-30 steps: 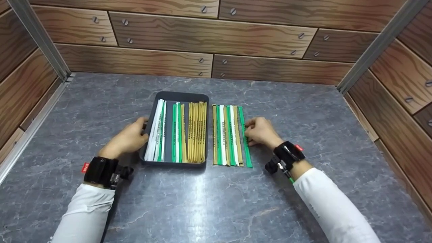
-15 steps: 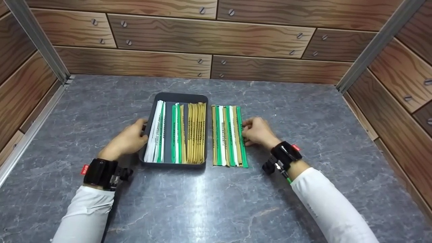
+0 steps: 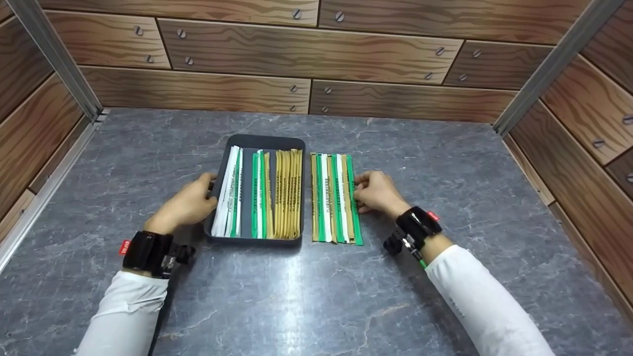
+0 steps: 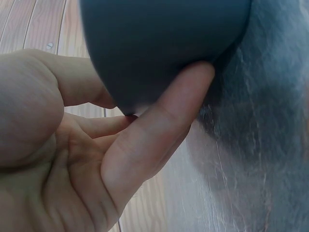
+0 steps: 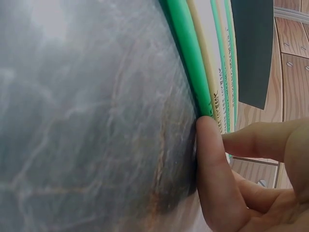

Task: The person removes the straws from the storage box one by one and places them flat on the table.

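A dark grey rectangular tray (image 3: 254, 242) lies left of centre, holding long slim stick packets in white, green and gold groups. My left hand (image 3: 185, 202) grips its left side, with fingers against the outer wall (image 4: 159, 43) in the left wrist view. Right of the tray, a flat row of green, white and gold packets (image 3: 326, 212) lies side by side on the table. My right hand (image 3: 380, 193) pinches the rightmost green stick packet (image 3: 358, 232) at its outer edge. Fingertips sit right at that packet (image 5: 190, 48) in the right wrist view. Dark lettering runs along the packets.
The grey marbled table (image 3: 296, 296) is bounded by wood-patterned walls (image 3: 237, 49) at the back and sides. Metal posts (image 3: 554, 69) stand at the back corners. A narrow strip of tabletop separates the tray from the row.
My right hand has shifted slightly left, bringing the outermost green stick packet in against the row, where a gap showed before. The left hand and tray have stayed in place.
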Tool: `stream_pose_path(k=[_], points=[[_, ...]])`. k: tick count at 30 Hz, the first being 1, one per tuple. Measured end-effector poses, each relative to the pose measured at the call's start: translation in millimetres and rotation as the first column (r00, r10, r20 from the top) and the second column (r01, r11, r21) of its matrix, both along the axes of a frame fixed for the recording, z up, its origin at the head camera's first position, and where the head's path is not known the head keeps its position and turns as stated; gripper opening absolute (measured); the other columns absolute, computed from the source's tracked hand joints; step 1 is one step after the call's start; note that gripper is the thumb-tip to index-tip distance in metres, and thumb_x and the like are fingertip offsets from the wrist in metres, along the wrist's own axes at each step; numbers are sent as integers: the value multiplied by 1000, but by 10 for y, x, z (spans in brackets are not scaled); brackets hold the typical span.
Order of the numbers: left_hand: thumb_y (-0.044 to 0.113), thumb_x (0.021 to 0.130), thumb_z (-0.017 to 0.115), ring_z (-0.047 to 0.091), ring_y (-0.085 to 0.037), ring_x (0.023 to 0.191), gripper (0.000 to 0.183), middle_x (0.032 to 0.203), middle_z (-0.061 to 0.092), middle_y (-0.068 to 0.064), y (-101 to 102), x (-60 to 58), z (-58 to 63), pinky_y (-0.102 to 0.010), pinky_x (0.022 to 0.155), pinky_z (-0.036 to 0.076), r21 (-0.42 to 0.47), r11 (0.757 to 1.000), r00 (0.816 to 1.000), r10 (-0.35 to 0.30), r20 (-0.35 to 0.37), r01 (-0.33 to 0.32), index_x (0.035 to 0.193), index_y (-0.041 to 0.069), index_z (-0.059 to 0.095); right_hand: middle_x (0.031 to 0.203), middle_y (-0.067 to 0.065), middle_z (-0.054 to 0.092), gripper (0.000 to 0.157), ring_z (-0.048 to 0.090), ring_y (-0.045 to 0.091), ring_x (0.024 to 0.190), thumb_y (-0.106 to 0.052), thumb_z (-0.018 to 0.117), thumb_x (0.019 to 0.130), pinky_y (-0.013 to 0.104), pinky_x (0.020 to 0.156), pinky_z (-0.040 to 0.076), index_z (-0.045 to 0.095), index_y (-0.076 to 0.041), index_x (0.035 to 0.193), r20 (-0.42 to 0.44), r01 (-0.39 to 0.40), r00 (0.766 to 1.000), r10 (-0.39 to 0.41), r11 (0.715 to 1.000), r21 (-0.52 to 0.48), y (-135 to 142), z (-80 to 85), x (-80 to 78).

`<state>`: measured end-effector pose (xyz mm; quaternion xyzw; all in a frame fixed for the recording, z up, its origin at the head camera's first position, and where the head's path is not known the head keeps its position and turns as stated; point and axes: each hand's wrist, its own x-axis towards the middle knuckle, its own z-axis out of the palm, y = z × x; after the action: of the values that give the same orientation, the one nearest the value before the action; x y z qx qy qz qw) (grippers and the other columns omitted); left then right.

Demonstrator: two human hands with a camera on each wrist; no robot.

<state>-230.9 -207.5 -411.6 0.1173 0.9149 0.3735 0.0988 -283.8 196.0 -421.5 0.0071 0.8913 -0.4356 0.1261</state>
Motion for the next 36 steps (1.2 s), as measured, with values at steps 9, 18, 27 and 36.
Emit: stream_pose_path(k=[9, 18, 27, 36], points=[[-1, 97, 50, 53, -55, 130, 61, 140, 50, -43, -14, 2, 8, -61, 110, 45, -19, 1000, 1000, 4, -4, -4, 152, -17, 27, 111, 14, 62, 51, 69, 24, 79, -3, 64, 91, 34, 69, 64, 56, 7, 140, -95, -15, 995, 23, 996, 86, -16, 198, -32], [0, 99, 49, 50, -53, 133, 62, 146, 46, -42, -11, -16, -1, -60, 112, 44, -21, 1000, 1000, 15, 27, -15, 155, -14, 25, 134, 14, 65, 51, 65, 25, 102, -13, 65, 94, 32, 79, 58, 57, -2, 143, -258, -140, 950, 175, 979, 148, -512, 636, -14], [0, 99, 48, 50, -52, 134, 62, 146, 46, -41, -6, -10, 7, -58, 111, 45, -24, 1000, 999, 17, 28, -17, 155, -14, 25, 124, 13, 69, 48, 67, 21, 96, -9, 65, 93, 30, 76, 60, 59, -1, 140, -261, -309, 905, 336, 941, 141, -1293, 741, 10], [-1, 100, 49, 53, -52, 131, 62, 145, 47, -41, -9, -10, -7, -59, 110, 46, 2, 1000, 999, 22, 35, -22, 156, -13, 25, 103, 9, 72, 47, 58, 10, 68, -11, 69, 92, 21, 61, 52, 61, 3, 136, -151, -433, 861, 486, 856, 284, -2009, 534, 6]])
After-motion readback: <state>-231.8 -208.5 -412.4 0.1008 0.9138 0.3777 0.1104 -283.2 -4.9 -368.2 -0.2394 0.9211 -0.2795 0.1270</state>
